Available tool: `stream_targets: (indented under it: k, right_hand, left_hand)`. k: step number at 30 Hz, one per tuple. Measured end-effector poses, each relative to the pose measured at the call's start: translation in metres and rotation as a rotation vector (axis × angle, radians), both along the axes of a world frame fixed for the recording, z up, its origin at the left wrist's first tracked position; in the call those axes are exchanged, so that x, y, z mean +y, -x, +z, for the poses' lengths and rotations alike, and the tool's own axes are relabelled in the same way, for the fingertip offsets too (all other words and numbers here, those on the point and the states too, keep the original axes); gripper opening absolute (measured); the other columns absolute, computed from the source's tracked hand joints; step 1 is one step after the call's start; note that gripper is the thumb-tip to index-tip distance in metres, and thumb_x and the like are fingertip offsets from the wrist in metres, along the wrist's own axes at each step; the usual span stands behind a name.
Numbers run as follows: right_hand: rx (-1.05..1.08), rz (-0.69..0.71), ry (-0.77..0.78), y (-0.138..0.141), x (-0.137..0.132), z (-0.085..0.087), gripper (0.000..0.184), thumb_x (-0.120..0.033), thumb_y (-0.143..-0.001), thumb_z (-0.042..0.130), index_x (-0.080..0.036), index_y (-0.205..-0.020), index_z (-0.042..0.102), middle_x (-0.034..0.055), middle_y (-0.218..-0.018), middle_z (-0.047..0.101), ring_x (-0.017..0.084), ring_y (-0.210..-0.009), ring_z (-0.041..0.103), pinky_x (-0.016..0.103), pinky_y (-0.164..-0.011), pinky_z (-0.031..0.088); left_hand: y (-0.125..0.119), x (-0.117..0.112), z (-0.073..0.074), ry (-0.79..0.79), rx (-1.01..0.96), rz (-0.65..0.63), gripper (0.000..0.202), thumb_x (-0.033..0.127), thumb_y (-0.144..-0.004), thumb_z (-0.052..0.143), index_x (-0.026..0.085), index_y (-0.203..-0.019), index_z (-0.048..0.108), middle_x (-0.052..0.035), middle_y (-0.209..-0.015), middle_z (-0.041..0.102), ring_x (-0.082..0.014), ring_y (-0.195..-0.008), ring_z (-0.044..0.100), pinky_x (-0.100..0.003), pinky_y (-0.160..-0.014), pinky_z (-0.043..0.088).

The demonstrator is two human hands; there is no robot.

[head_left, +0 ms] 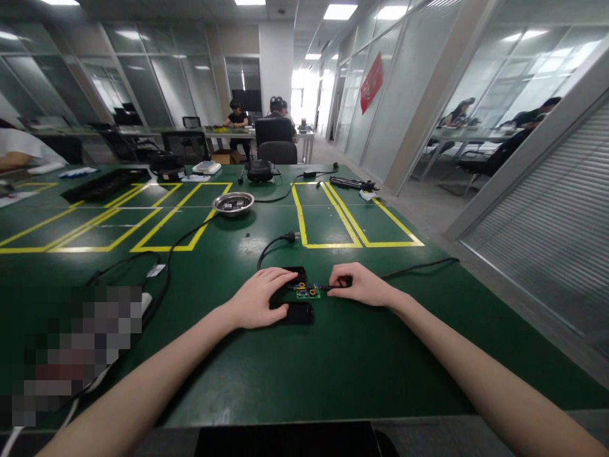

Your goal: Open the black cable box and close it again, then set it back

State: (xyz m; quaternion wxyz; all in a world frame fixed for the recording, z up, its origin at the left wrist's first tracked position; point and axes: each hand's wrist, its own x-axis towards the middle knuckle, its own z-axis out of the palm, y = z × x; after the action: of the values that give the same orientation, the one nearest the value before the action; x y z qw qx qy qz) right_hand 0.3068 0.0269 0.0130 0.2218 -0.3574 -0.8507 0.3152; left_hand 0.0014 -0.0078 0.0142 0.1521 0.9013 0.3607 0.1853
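On the green table [333, 374], the left hand [259, 299] is lying flat, fingers together and draped over a black casing [299, 313]. A small green circuit board [307, 291] is sitting just right of those fingertips, so this hand is the nearer one. The right hand [360, 284] is pinching a thin black tool [328, 287], which is lying left-to-right with its tip pointing left at the board. Farther back, a black plug [289, 238] and a metal bowl [233, 203] are resting.

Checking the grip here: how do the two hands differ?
The left hand lies flat, the right hand curled. The left hand rests on the black casing; the right hand pinches a thin black tool. Both rest on the green table beside the circuit board.
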Motion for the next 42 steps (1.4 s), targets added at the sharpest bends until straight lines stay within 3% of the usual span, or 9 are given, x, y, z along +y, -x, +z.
stream_targets:
  k: [6, 14, 23, 26, 30, 32, 36, 39, 42]
  right_hand:
    - [-0.013, 0.046, -0.122, 0.028, -0.015, -0.007, 0.028, -0.042, -0.092, 0.072, -0.02, -0.076, 0.064, 0.0001, -0.075, 0.058, 0.014, -0.064, 0.052, 0.027, -0.061, 0.042]
    - [-0.008, -0.024, -0.231, 0.027, -0.009, -0.013, 0.02, -0.03, -0.09, 0.075, -0.019, -0.078, 0.064, 0.0002, -0.076, 0.06, 0.014, -0.068, 0.054, 0.026, -0.063, 0.041]
    - [-0.007, -0.082, -0.224, 0.029, -0.006, -0.016, 0.017, -0.026, -0.088, 0.076, -0.019, -0.077, 0.065, -0.0005, -0.075, 0.061, 0.014, -0.067, 0.055, 0.026, -0.063, 0.041]
    - [-0.027, -0.101, -0.239, 0.029, -0.005, -0.017, 0.017, -0.026, -0.088, 0.077, -0.019, -0.078, 0.065, -0.0005, -0.075, 0.061, 0.014, -0.067, 0.056, 0.026, -0.064, 0.041]
    - [-0.037, -0.106, -0.278, 0.028, -0.005, -0.018, 0.018, -0.028, -0.089, 0.076, -0.018, -0.078, 0.066, 0.0004, -0.075, 0.063, 0.015, -0.069, 0.057, 0.025, -0.065, 0.041]
    - [-0.029, -0.106, -0.285, 0.028, -0.006, -0.017, 0.018, -0.03, -0.092, 0.073, -0.018, -0.08, 0.066, 0.0011, -0.076, 0.064, 0.015, -0.069, 0.058, 0.025, -0.064, 0.041]
    - [0.006, -0.121, -0.272, 0.03, -0.009, -0.016, 0.021, -0.037, -0.097, 0.066, -0.019, -0.086, 0.068, 0.0017, -0.075, 0.068, 0.014, -0.064, 0.057, 0.025, -0.062, 0.04]
    - [0.053, -0.133, -0.248, 0.031, -0.012, -0.015, 0.03, -0.045, -0.098, 0.063, -0.018, -0.085, 0.069, 0.0022, -0.072, 0.068, 0.014, -0.061, 0.056, 0.026, -0.06, 0.039]
    - [0.102, -0.12, -0.156, 0.03, -0.015, -0.009, 0.045, -0.054, -0.1, 0.055, -0.017, -0.076, 0.065, 0.0002, -0.064, 0.061, 0.013, -0.057, 0.049, 0.026, -0.057, 0.036]
  left_hand:
    - [-0.001, 0.001, -0.004, -0.008, -0.008, 0.001, 0.064, 0.028, -0.083, 0.062, 0.021, -0.147, 0.055, -0.0133, -0.148, 0.059, -0.0314, -0.137, 0.054, -0.05, -0.119, 0.043]
    - [-0.002, 0.002, -0.008, -0.009, -0.042, -0.023, 0.059, 0.025, -0.089, 0.059, 0.019, -0.147, 0.054, -0.0135, -0.151, 0.057, -0.0282, -0.141, 0.053, -0.046, -0.121, 0.043]
    - [0.0, 0.003, -0.011, 0.005, -0.208, 0.002, 0.047, 0.027, -0.097, 0.057, 0.022, -0.144, 0.056, -0.0119, -0.145, 0.062, -0.0257, -0.135, 0.058, -0.042, -0.118, 0.046]
    - [0.002, 0.005, -0.007, -0.004, -0.284, 0.076, 0.035, 0.027, -0.099, 0.054, 0.02, -0.133, 0.061, -0.0121, -0.135, 0.065, -0.0247, -0.126, 0.062, -0.04, -0.11, 0.05]
    - [0.005, 0.012, -0.003, -0.007, -0.218, 0.203, 0.018, 0.03, -0.098, 0.051, 0.019, -0.104, 0.065, -0.0076, -0.105, 0.069, -0.0216, -0.094, 0.066, -0.034, -0.085, 0.054]
    - [0.006, 0.015, -0.002, -0.008, -0.145, 0.225, 0.022, 0.034, -0.099, 0.049, 0.02, -0.089, 0.062, -0.0045, -0.09, 0.066, -0.0203, -0.082, 0.063, -0.032, -0.077, 0.05]
    - [0.004, 0.018, 0.001, 0.003, -0.056, 0.236, 0.04, 0.041, -0.102, 0.042, 0.02, -0.069, 0.052, -0.0025, -0.074, 0.058, -0.0197, -0.075, 0.057, -0.031, -0.072, 0.042]
    - [0.003, 0.017, 0.002, 0.135, -0.047, 0.271, 0.048, 0.046, -0.101, 0.039, 0.02, -0.061, 0.045, -0.0001, -0.062, 0.051, -0.0169, -0.064, 0.049, -0.029, -0.064, 0.035]
    - [0.005, 0.016, 0.005, 0.373, -0.16, 0.255, 0.052, 0.057, -0.097, 0.042, 0.019, -0.063, 0.05, 0.0011, -0.061, 0.051, -0.0153, -0.061, 0.046, -0.027, -0.06, 0.033]
